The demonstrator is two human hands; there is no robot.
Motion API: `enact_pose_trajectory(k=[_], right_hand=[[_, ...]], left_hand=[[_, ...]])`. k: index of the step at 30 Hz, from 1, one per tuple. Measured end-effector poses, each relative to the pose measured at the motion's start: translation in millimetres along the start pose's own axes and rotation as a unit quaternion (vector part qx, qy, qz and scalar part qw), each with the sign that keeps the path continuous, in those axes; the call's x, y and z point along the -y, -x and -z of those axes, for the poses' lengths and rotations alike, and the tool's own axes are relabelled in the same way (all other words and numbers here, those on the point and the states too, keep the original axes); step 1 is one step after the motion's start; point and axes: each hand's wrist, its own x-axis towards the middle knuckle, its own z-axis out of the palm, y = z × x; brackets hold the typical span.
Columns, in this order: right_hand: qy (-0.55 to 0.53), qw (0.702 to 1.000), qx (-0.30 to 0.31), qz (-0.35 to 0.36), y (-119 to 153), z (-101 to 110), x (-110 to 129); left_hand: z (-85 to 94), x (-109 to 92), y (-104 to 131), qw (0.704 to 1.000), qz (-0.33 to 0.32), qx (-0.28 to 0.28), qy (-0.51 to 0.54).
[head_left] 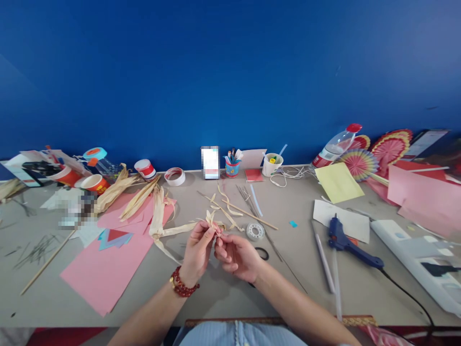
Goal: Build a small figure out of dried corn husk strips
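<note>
My left hand (199,245) is closed in a pinch on a small pale corn husk piece (210,218), whose pointed leaves stand up like a little flower. My right hand (236,254) is closed against its lower end, thumb and forefinger pressed together; the exact grip is partly hidden. Long husk strips (176,230) lie just left of the hands. Behind them are a thin wooden stick (252,214) and several husk scraps (230,218). A roll of clear tape (255,231) rests near my right hand, and scissors (262,253) are partly hidden under that arm.
Pink paper sheets (108,274) and dried husks (118,190) spread over the left side. At right lie a blue glue gun (355,247), a white power strip (414,264) and a yellow sheet (339,182). A phone (211,163) and a pen cup (232,167) stand by the blue wall.
</note>
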Motion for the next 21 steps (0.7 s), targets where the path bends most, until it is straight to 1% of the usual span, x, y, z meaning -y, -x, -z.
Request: enact_pose_trajectory(k=[5, 9, 16, 19, 21], right_hand=[[0.046, 0.998, -0.038, 0.016, -0.1, -1.0, 0.2], [0.075, 0.996, -0.046, 0.032, 0.6, -1.4, 0.9], [0.091, 0.991, -0.080, 0.056, 7.2, -8.1, -1.5], [0.096, 0.987, -0.109, 0.076, 12.0, -3.8, -7.0], [0.142, 0.974, -0.145, 0.101, 17.9, 1.2, -9.8]], left_hand=[[1.1, 0.1, 0.0, 1.000, -0.009, 0.004, -0.003], [1.3, 0.2, 0.2, 1.000, -0.003, 0.010, -0.002], [1.6, -0.1, -0.7, 0.999, -0.040, -0.014, -0.004], [3.1, 0.2, -2.5, 0.999, -0.051, -0.018, -0.003], [4.8, 1.0, -3.7, 0.998, -0.054, -0.022, -0.007]])
